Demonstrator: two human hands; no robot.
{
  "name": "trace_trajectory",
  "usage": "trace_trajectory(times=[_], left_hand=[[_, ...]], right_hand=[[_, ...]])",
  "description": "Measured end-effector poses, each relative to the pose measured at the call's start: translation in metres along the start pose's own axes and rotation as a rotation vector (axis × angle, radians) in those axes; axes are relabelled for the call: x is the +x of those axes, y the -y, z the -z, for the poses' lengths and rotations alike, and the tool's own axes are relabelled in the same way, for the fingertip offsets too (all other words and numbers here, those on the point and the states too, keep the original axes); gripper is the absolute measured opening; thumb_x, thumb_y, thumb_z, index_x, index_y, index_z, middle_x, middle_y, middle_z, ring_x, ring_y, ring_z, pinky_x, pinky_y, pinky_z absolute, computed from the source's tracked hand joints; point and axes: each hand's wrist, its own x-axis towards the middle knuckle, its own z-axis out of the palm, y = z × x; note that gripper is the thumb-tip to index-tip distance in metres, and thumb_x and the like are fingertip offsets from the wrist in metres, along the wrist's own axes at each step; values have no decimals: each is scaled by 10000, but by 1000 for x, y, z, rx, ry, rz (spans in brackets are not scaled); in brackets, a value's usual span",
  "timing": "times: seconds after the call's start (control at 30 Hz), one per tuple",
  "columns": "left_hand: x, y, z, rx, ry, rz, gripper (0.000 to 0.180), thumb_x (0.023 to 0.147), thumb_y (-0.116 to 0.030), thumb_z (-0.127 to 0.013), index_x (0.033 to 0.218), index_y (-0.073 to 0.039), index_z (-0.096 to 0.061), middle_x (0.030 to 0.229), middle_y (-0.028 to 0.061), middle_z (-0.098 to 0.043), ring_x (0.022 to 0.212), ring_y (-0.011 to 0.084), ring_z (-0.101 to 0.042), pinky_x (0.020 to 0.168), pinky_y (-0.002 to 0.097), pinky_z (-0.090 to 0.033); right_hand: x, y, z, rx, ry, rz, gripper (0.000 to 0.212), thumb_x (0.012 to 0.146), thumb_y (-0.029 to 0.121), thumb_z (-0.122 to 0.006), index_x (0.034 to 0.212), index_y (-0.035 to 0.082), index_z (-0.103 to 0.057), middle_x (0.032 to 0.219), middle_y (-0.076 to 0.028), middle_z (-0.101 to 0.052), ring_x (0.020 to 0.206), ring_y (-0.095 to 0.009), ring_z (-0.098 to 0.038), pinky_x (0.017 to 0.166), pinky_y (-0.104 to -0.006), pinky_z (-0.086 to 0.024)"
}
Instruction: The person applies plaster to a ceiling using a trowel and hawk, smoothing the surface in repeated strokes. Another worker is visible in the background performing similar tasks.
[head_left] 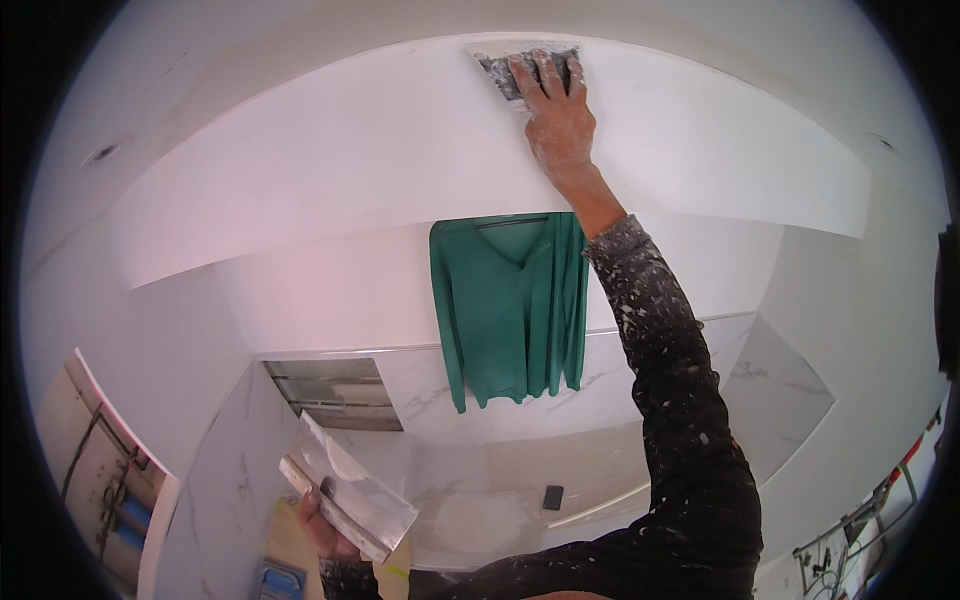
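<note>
My right hand (562, 130) is raised high, its fingers spread over a putty knife (495, 75) smeared with white compound. The knife's wide edge lies along the top of a long white panel (330, 150), where it meets the ceiling. Low on the left, my left hand (322, 530) is closed on the handle side of a wide metal plastering blade (350, 485). White compound (345, 462) sits on that blade's face. Dried white specks dot my dark sleeve (680, 370).
A green sweater (500, 310) hangs under the panel, close to my right forearm. Below are marble-patterned wall panels (600, 375), a louvred window (335, 390) and a small dark rectangular object (552, 497). Blue items (282, 580) are at the lower left, metal racks (850, 530) at the lower right.
</note>
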Motion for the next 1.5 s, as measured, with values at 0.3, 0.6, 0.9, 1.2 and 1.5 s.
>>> trace_trajectory(times=[0.3,0.6,0.9,1.2,1.5], left_hand=[[5,-10,25,44,-66,-76,583,861,-230,-567,1396,-43,-429,1288,180,-559,1146,375,-564,998,545,-457],[8,-22,33,16,-37,-28,552,877,-235,-567,1382,-49,-443,1280,174,-565,1134,376,-569,987,554,-460],[9,-25,33,4,-30,-34,537,881,-227,-567,1374,-45,-455,1269,172,-573,1134,368,-572,987,539,-464],[8,-35,38,35,40,89,597,842,-267,-589,1381,-47,-458,1333,166,-537,1205,354,-521,1029,531,-424],[-1,-33,14,607,-151,-53,256,909,-298,-626,949,-46,-609,829,64,-641,715,238,-613,654,394,-523]], right_hand=[[-6,15,-35,-11,-75,6,598,723,-29,-660,1275,198,-632,1300,-154,-586,1160,-535,-520,807,-446,-581],[1,28,-32,-85,-44,-15,694,723,-48,-641,1352,234,-566,1315,-133,-583,1170,-500,-533,816,-444,-584],[12,37,-26,-77,-15,-7,633,747,-11,-649,1331,220,-569,1287,-139,-591,1121,-511,-552,783,-467,-593],[97,53,70,-58,810,46,541,779,-9,-602,1288,175,-614,1246,-108,-630,1091,-314,-626,845,-411,-577],[-10,-130,108,-170,152,-132,745,740,-108,-540,1393,252,-522,1437,-95,-487,1340,-352,-423,1096,-409,-417]])
